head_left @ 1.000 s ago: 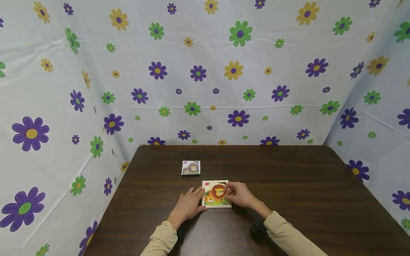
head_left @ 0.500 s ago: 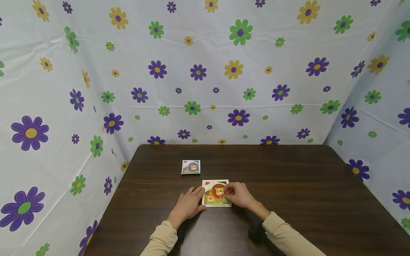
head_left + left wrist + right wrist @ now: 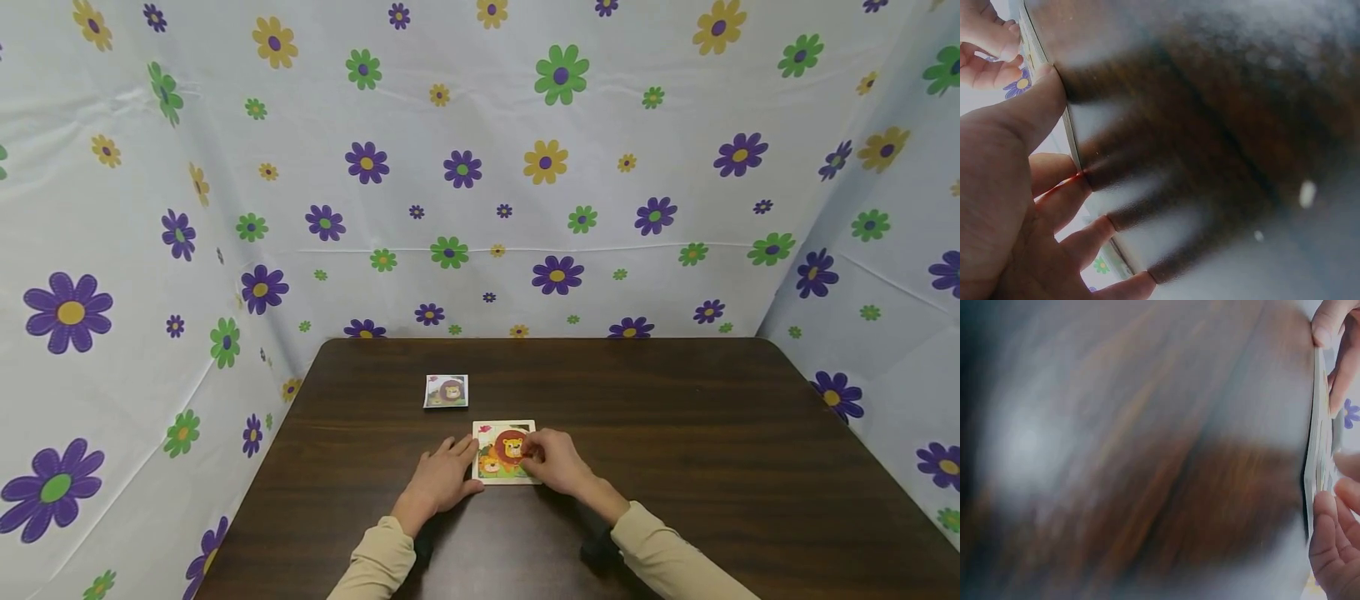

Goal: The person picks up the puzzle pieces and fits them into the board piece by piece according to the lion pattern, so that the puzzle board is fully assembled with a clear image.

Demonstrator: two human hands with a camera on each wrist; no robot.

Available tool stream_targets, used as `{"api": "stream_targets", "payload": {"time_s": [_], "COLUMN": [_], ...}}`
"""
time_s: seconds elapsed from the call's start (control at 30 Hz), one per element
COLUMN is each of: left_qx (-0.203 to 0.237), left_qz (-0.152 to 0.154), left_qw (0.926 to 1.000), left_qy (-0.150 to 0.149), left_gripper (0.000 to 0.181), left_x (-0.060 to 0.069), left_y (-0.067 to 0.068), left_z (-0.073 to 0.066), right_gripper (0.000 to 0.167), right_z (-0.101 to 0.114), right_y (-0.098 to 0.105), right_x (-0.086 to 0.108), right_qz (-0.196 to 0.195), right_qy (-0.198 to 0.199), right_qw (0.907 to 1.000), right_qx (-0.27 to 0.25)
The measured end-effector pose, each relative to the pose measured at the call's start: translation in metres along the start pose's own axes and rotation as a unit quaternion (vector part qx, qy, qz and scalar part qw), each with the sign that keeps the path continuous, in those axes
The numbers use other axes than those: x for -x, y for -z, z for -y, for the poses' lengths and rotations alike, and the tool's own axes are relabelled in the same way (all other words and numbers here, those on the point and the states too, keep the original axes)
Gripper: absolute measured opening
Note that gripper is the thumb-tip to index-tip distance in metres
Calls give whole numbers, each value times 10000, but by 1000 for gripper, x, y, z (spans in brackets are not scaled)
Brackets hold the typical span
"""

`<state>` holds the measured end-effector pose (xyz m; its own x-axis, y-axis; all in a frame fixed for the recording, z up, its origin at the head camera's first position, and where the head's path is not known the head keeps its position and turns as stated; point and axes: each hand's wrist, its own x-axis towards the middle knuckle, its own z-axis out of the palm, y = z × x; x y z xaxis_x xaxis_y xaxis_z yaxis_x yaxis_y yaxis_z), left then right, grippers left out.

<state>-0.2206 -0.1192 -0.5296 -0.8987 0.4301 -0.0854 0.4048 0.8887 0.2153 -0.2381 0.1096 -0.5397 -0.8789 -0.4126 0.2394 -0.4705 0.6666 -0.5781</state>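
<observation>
A square lion jigsaw puzzle (image 3: pixel 498 475) in a pale tray lies on the table in the head view. My left hand (image 3: pixel 444 477) rests along its left side, fingers fairly straight, thumb at the near left corner. In the left wrist view the left hand's thumb (image 3: pixel 1044 100) touches the tray edge and its fingers are spread. Over the puzzle's right side, my right hand (image 3: pixel 561 461) has curled fingers and seems to pinch a puzzle piece, mostly hidden under the fingertips. The right wrist view shows the right hand (image 3: pixel 1335 550) at the tray's edge (image 3: pixel 1316 437).
A small picture card (image 3: pixel 446 392) with the same lion lies beyond the puzzle, to the left. The dark wooden table (image 3: pixel 675 417) extends to both sides. Flower-printed white sheets (image 3: pixel 502 192) enclose its back and sides.
My right hand has shifted slightly leftward over the puzzle. A pale gap seen in the lower right of the picture half a second ago no longer shows. The left hand stays put.
</observation>
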Motion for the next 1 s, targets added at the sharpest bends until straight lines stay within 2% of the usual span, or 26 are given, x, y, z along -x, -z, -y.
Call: {"api": "stream_targets", "payload": {"time_s": [0.2,0.3,0.47,0.57,0.73,0.83,1.0], "left_qx": [34,55,31,46,2,0,24], "left_qz": [-15,-21,-11,-11,-16,-8,-4], "left_qw": [10000,10000,10000,10000,10000,10000,10000], "left_qy": [-30,-45,-25,-46,-52,-32,-15], "left_gripper": [69,69,68,68,68,68,69], "left_x": [0,1,1,2,2,1,0], "left_y": [1,2,1,1,2,1,1], "left_z": [0,0,0,0,0,0,-1], "right_gripper": [26,26,22,20,21,22,27], "right_z": [0,-1,-3,-4,-7,-9,-8], "right_y": [4,6,5,5,6,5,7], "right_x": [2,3,3,3,4,5,5], "right_qz": [475,576,786,839,694,624,776], "right_qy": [408,562,576,530,523,507,477], "right_qw": [9977,9964,9950,9950,9962,9967,9949], "right_qx": [245,259,216,150,-103,63,440]}}
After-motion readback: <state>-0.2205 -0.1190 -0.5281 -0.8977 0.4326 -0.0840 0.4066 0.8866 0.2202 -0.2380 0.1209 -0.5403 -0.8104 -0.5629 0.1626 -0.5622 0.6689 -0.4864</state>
